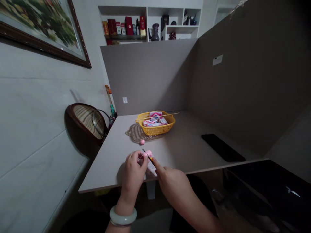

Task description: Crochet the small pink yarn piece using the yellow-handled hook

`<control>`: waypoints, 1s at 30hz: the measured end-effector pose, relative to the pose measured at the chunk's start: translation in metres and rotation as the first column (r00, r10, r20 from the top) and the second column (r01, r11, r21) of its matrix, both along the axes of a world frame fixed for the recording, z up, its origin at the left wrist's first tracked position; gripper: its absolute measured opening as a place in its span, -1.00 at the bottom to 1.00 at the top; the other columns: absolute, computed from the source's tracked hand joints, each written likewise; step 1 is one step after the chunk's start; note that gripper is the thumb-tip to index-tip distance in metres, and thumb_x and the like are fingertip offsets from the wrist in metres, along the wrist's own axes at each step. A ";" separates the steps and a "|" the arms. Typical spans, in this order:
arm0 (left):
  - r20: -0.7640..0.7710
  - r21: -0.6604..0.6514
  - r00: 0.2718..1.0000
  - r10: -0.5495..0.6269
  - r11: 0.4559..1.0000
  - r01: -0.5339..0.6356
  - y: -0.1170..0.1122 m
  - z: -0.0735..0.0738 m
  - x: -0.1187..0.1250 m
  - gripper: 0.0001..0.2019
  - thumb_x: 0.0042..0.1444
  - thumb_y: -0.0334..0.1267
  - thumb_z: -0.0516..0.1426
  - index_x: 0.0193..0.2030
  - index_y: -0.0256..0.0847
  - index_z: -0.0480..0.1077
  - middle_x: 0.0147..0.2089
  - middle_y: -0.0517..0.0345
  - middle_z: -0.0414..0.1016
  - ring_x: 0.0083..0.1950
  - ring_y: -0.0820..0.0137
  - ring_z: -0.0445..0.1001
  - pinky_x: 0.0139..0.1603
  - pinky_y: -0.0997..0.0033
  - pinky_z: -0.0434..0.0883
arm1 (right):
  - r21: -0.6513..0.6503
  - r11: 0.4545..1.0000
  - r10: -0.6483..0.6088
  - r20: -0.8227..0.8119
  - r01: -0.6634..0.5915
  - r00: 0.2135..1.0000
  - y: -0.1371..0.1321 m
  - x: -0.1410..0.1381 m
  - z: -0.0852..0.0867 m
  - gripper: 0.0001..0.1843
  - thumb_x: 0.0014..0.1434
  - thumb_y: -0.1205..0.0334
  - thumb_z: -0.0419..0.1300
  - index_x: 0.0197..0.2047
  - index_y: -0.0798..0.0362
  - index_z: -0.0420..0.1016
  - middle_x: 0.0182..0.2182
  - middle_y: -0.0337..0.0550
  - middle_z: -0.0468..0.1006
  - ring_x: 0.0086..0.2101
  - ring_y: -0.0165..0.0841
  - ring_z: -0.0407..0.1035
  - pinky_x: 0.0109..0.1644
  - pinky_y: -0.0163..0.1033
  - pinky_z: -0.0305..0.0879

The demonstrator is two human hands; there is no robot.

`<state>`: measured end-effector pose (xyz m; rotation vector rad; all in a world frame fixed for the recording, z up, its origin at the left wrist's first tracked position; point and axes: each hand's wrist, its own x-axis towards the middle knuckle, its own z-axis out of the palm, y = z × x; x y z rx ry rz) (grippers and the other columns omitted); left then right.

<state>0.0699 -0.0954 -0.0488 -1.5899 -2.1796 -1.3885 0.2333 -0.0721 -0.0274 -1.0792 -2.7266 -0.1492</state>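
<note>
Over the near part of the table, my left hand (134, 166) pinches a small pink lump (145, 154) between thumb and fingers. My right hand (167, 176) is closed on a slim dark-bladed knife (147, 155), its index finger stretched along the back. The blade lies against the pink lump, and more pink material (149, 153) shows just behind it. Whether the pieces are joined I cannot tell. A whitish, pink-tinged wrapper or sheet (152, 169) lies under the hands, partly hidden. Farther back, a pink ball (142, 142) rests on the table.
Behind the ball stands a yellow plastic basket (157, 130) holding pink-and-white packets (155, 123), with a thin stick (167, 114) across its rim. A flat black object (222, 148) lies at the right. Grey partitions (155, 74) border the table (107, 168) at the back and right.
</note>
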 end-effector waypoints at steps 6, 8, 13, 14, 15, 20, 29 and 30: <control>-0.038 0.011 0.999 -0.005 1.000 0.005 -0.001 0.000 0.001 -0.90 0.23 -0.21 0.09 -0.27 -0.11 0.38 -0.24 0.11 0.51 -0.15 0.26 0.50 -0.17 0.32 0.41 | 0.015 0.999 0.052 -0.105 -0.051 0.993 -0.003 0.025 -0.021 -0.25 0.15 0.55 0.01 0.39 -0.01 0.17 -0.42 -0.20 0.64 -0.52 -0.34 0.51 -0.54 -0.34 0.12; -0.049 0.013 0.999 -0.007 1.000 0.008 -0.001 0.000 0.001 -0.91 0.23 -0.20 0.09 -0.27 -0.11 0.38 -0.25 0.11 0.51 -0.15 0.26 0.50 -0.19 0.33 0.40 | 0.025 0.999 0.046 -0.102 -0.044 0.994 -0.002 0.026 -0.019 -0.27 0.16 0.54 0.01 0.39 -0.01 0.18 -0.40 -0.19 0.64 -0.52 -0.33 0.51 -0.54 -0.33 0.12; -0.027 -0.002 1.000 0.001 1.000 -0.002 0.000 -0.001 0.000 -0.86 0.24 -0.15 0.08 -0.28 -0.11 0.38 -0.26 0.12 0.51 -0.17 0.25 0.48 -0.20 0.32 0.39 | 0.039 0.999 0.017 -0.056 -0.015 0.998 0.004 0.003 -0.007 -0.30 0.21 0.49 0.04 0.40 -0.03 0.18 -0.44 -0.21 0.63 -0.55 -0.31 0.49 -0.59 -0.30 0.04; -0.024 -0.006 1.000 0.007 1.000 -0.008 0.000 -0.001 0.000 -0.86 0.25 -0.15 0.08 -0.29 -0.12 0.38 -0.26 0.12 0.51 -0.18 0.26 0.48 -0.21 0.32 0.39 | 0.040 0.999 0.019 -0.057 -0.016 0.998 0.004 0.002 -0.008 -0.30 0.21 0.50 0.04 0.40 -0.03 0.17 -0.45 -0.21 0.63 -0.55 -0.32 0.49 -0.59 -0.31 0.05; -0.024 -0.006 1.000 0.011 1.000 -0.011 0.000 -0.002 0.000 -0.86 0.24 -0.14 0.09 -0.29 -0.12 0.38 -0.26 0.12 0.51 -0.19 0.26 0.48 -0.21 0.32 0.39 | 0.035 0.999 0.023 -0.061 -0.021 0.998 0.003 0.003 -0.011 -0.29 0.20 0.50 0.04 0.40 -0.02 0.17 -0.45 -0.21 0.63 -0.55 -0.32 0.49 -0.59 -0.31 0.06; -0.043 0.020 0.999 0.007 1.000 -0.006 0.000 0.000 0.000 -0.89 0.23 -0.18 0.10 -0.27 -0.12 0.40 -0.24 0.11 0.52 -0.19 0.27 0.49 -0.23 0.35 0.39 | -0.013 0.999 0.051 -0.125 -0.053 0.991 -0.001 0.022 -0.024 -0.28 0.18 0.53 0.02 0.40 0.00 0.18 -0.41 -0.18 0.64 -0.50 -0.32 0.52 -0.49 -0.33 0.21; -0.014 0.016 1.000 0.012 1.000 -0.012 0.001 -0.003 -0.002 -0.82 0.23 -0.11 0.08 -0.28 -0.13 0.40 -0.26 0.11 0.51 -0.22 0.29 0.48 -0.21 0.35 0.40 | -0.013 1.000 0.001 -0.078 -0.002 0.997 0.001 0.003 -0.018 -0.26 0.19 0.53 0.03 0.42 -0.01 0.14 -0.44 -0.20 0.63 -0.53 -0.31 0.51 -0.58 -0.30 0.09; -0.010 0.018 1.000 0.009 1.000 -0.009 0.001 -0.003 -0.002 -0.83 0.23 -0.12 0.09 -0.27 -0.13 0.40 -0.25 0.11 0.51 -0.22 0.29 0.48 -0.20 0.35 0.40 | -0.007 1.000 0.006 -0.095 -0.007 0.995 -0.002 0.008 -0.024 -0.25 0.17 0.54 0.03 0.41 0.01 0.14 -0.44 -0.20 0.63 -0.53 -0.31 0.51 -0.57 -0.30 0.10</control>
